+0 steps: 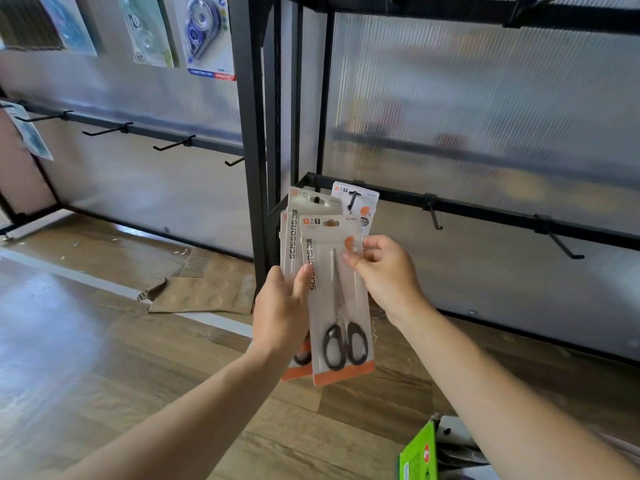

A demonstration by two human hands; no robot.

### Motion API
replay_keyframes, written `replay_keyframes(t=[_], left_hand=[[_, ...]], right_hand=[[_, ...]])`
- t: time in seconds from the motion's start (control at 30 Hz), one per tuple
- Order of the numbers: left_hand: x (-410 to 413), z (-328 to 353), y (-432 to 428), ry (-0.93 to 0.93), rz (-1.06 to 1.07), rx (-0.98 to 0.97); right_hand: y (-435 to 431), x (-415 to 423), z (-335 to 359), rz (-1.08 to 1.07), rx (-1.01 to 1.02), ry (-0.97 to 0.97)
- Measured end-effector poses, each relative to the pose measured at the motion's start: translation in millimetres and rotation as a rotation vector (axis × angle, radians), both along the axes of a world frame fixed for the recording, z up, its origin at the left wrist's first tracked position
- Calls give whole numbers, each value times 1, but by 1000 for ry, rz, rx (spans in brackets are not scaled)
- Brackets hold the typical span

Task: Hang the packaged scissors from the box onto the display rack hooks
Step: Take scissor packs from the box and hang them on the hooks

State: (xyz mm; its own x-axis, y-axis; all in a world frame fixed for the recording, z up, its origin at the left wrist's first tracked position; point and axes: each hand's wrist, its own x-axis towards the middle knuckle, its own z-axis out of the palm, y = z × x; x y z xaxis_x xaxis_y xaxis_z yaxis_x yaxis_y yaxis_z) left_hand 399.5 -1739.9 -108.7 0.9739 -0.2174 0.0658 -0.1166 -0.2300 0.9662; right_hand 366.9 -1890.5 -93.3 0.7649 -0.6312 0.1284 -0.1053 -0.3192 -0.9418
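Head view: the right hand (388,271) pinches the right edge of the front scissors pack (337,306) near its top, between thumb and curled fingers. The left hand (282,310) curls round the left side of a stack of packs (294,230) that lies just behind the front one, with its thumb laid over the front card's left edge. Both hands hold the packs upright in front of the rack.

The front card reads "SCISSORS" down its left side. It has a small orange logo at the top left, and "NO." at the top right followed by digits too blurred to read. Black-handled scissors show through the blister above an orange bottom band. The cards behind repeat "SCISSORS"; they overlap, so their number cannot be told.

Beyond the stack, a hung pack (356,202) sits on a hook of the black rail (485,211), its lower half hidden by the held cards. A bare hook (433,216) juts out further right.

At the upper left, a carded tape dispenser (207,36) carries a strip that seems to read "CORRECTION TAPE" and "SMOOTH". At the bottom right, a green flap (419,452) is cut off by the frame edge and its print is unreadable.
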Motion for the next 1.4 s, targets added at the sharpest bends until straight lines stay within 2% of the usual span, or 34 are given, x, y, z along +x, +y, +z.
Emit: replay_keyframes(t=[0.17, 0.3, 0.57, 0.77, 1.13, 1.4], left_hand=[[1, 3, -1, 15, -14, 10], [7, 2, 2, -29, 56, 91], [6, 6, 7, -40, 116, 149], [10, 4, 10, -47, 102, 155], [30, -1, -2, 34, 5, 25], [47, -7, -12, 57, -56, -64]], right_hand=[[-3, 0, 3, -91, -17, -81], [-21, 5, 8, -175, 11, -138], [-29, 25, 5, -223, -138, -72], [-28, 34, -8, -271, -163, -24], [-39, 60, -18, -325, -271, -43], [-68, 87, -18, -384, -286, 102]])
